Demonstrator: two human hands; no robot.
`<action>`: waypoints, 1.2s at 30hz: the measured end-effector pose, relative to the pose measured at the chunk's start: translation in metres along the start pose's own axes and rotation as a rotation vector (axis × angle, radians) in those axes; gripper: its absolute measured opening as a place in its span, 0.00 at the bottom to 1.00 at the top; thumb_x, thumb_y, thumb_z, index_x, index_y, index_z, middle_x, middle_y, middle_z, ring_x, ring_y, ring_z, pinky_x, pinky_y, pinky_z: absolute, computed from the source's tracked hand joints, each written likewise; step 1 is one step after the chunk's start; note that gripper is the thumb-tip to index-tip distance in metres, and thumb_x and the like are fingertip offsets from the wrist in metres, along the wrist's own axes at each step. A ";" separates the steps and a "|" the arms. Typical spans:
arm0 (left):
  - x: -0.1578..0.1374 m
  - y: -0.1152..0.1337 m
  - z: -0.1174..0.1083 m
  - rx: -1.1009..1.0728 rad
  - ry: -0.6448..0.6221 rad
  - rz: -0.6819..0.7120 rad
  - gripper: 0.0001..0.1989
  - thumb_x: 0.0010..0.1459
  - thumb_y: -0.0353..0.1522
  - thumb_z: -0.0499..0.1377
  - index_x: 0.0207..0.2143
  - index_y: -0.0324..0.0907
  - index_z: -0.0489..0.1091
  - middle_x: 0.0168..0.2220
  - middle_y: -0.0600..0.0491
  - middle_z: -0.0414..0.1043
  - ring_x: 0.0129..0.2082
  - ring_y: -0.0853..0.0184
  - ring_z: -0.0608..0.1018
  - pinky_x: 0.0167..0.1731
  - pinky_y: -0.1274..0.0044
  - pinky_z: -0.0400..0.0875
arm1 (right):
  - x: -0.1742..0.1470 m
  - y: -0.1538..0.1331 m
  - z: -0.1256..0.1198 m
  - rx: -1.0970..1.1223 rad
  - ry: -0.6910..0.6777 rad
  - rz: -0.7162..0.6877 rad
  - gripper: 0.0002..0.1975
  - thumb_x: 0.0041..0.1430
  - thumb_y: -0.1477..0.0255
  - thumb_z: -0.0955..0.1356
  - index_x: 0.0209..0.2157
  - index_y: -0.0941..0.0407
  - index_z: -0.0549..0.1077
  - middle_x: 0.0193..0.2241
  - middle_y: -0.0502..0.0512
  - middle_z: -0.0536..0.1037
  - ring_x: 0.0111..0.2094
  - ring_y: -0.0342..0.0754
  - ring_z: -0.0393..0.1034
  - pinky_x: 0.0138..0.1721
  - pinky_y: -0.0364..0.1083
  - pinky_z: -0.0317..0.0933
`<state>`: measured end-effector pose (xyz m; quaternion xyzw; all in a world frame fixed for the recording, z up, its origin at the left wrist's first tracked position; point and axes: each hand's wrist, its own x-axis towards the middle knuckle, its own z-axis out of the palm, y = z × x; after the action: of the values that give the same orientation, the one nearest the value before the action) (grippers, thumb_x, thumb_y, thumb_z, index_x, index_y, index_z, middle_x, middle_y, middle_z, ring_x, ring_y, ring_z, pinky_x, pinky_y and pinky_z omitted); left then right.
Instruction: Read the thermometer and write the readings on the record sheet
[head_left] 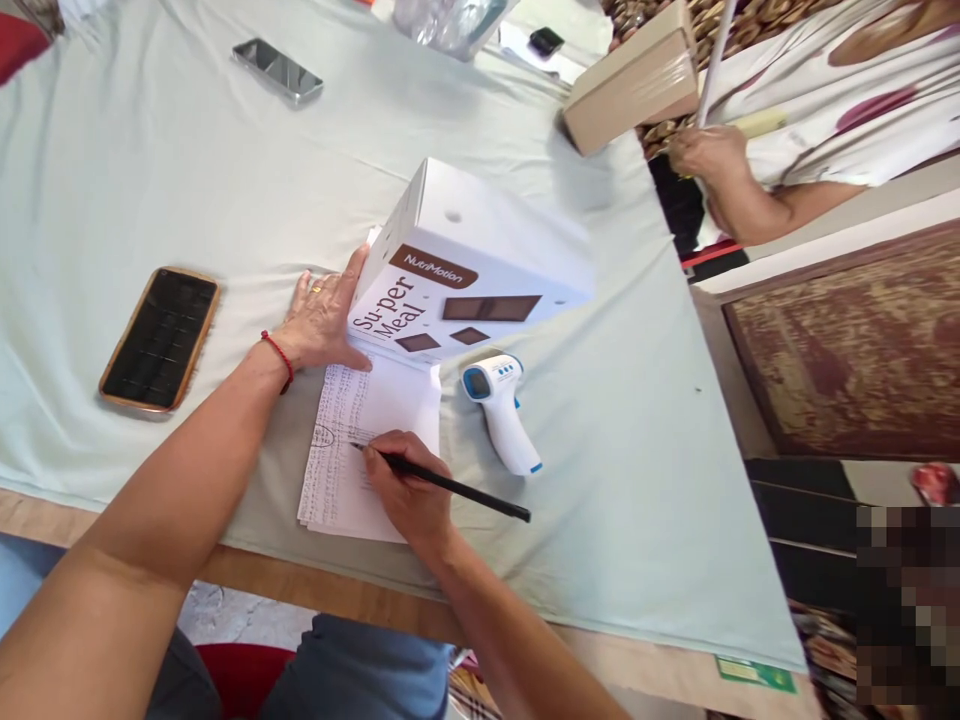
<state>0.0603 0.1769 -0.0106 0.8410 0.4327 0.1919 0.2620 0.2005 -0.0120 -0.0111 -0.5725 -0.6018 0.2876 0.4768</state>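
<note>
My right hand (409, 490) grips a black pen (450, 485) with its tip on a sheet of paper (367, 420) filled with rows of small writing. My left hand (324, 318), with a red cord at the wrist, lies flat on the pale green tablecloth (112, 170) at the top of the sheet. Its fingers touch a white "NutriMotion Super Meal" box (469, 265) that covers the paper's far end.
A white and blue infrared thermometer (501, 408) lies right of the paper. A phone in a brown case (160, 338) sits at left, another phone (277, 70) farther back. Across the table's far corner a person's hand (709, 152) is beside a cardboard box (634, 80).
</note>
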 end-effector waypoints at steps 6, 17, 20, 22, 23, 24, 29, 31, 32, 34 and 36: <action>0.000 0.002 -0.001 0.007 -0.009 -0.017 0.74 0.36 0.48 0.73 0.72 0.44 0.25 0.67 0.39 0.57 0.68 0.40 0.57 0.68 0.49 0.33 | -0.002 0.002 0.000 -0.033 -0.027 0.004 0.07 0.56 0.74 0.67 0.25 0.53 0.70 0.20 0.47 0.71 0.21 0.41 0.63 0.23 0.42 0.59; 0.000 0.001 -0.001 0.013 -0.014 -0.003 0.74 0.36 0.48 0.72 0.72 0.44 0.24 0.67 0.39 0.56 0.68 0.40 0.57 0.68 0.48 0.34 | -0.001 0.002 -0.001 -0.069 -0.045 -0.016 0.08 0.56 0.75 0.67 0.24 0.53 0.69 0.21 0.46 0.70 0.22 0.41 0.62 0.24 0.42 0.59; 0.000 0.001 -0.001 0.017 -0.022 -0.015 0.74 0.36 0.48 0.72 0.72 0.43 0.24 0.67 0.38 0.56 0.68 0.40 0.57 0.68 0.48 0.34 | -0.001 0.001 -0.001 -0.077 -0.050 -0.007 0.07 0.56 0.74 0.67 0.24 0.53 0.68 0.20 0.46 0.69 0.21 0.41 0.61 0.24 0.42 0.59; 0.000 0.002 -0.002 0.016 -0.020 -0.018 0.74 0.36 0.48 0.72 0.72 0.43 0.25 0.67 0.38 0.56 0.68 0.40 0.57 0.68 0.48 0.34 | -0.001 0.001 -0.001 -0.072 -0.048 -0.015 0.08 0.56 0.75 0.67 0.24 0.53 0.68 0.20 0.46 0.69 0.21 0.41 0.61 0.23 0.42 0.58; 0.000 0.002 -0.002 0.015 -0.016 -0.016 0.74 0.36 0.48 0.72 0.72 0.43 0.25 0.67 0.39 0.57 0.68 0.41 0.57 0.68 0.48 0.35 | -0.001 0.001 0.000 -0.068 -0.047 -0.020 0.08 0.56 0.75 0.67 0.24 0.53 0.68 0.20 0.46 0.69 0.21 0.41 0.62 0.24 0.42 0.59; 0.000 0.001 -0.001 0.013 -0.011 -0.011 0.74 0.36 0.48 0.72 0.72 0.44 0.24 0.67 0.39 0.57 0.68 0.41 0.57 0.68 0.48 0.35 | -0.001 0.002 0.000 -0.062 -0.046 -0.020 0.07 0.56 0.75 0.67 0.24 0.53 0.68 0.20 0.46 0.70 0.21 0.41 0.62 0.24 0.42 0.59; 0.001 -0.002 0.001 0.010 -0.002 0.000 0.75 0.35 0.48 0.73 0.72 0.45 0.24 0.67 0.39 0.57 0.68 0.40 0.58 0.68 0.48 0.35 | -0.001 0.002 0.001 -0.046 -0.011 0.017 0.06 0.55 0.73 0.67 0.25 0.53 0.69 0.20 0.46 0.71 0.21 0.42 0.63 0.24 0.42 0.60; 0.001 -0.002 0.001 0.009 0.002 0.001 0.75 0.34 0.48 0.73 0.72 0.46 0.25 0.67 0.39 0.57 0.68 0.40 0.58 0.68 0.48 0.35 | -0.001 0.003 0.001 -0.047 0.010 0.019 0.06 0.55 0.73 0.67 0.25 0.53 0.69 0.20 0.46 0.71 0.22 0.42 0.63 0.24 0.42 0.60; 0.001 -0.001 0.001 0.008 0.002 0.000 0.75 0.34 0.48 0.73 0.72 0.46 0.25 0.67 0.40 0.58 0.67 0.40 0.58 0.68 0.48 0.35 | -0.001 0.002 0.001 -0.048 0.013 0.014 0.06 0.55 0.74 0.67 0.25 0.53 0.69 0.20 0.46 0.71 0.22 0.41 0.63 0.24 0.42 0.60; 0.000 0.001 -0.001 0.002 0.001 -0.007 0.75 0.34 0.47 0.73 0.72 0.46 0.26 0.66 0.39 0.58 0.67 0.41 0.59 0.68 0.48 0.35 | 0.000 0.002 0.002 -0.050 0.003 -0.007 0.07 0.55 0.74 0.67 0.24 0.53 0.69 0.20 0.46 0.70 0.22 0.41 0.62 0.24 0.42 0.59; 0.000 0.004 -0.003 -0.003 -0.004 -0.017 0.74 0.35 0.46 0.73 0.73 0.44 0.26 0.66 0.39 0.59 0.67 0.41 0.59 0.68 0.48 0.35 | 0.000 0.002 0.002 -0.052 -0.014 -0.023 0.07 0.55 0.75 0.66 0.24 0.53 0.68 0.20 0.46 0.69 0.22 0.41 0.62 0.24 0.41 0.59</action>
<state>0.0607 0.1755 -0.0061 0.8371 0.4392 0.1889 0.2658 0.1994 -0.0114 -0.0140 -0.5757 -0.6189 0.2704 0.4608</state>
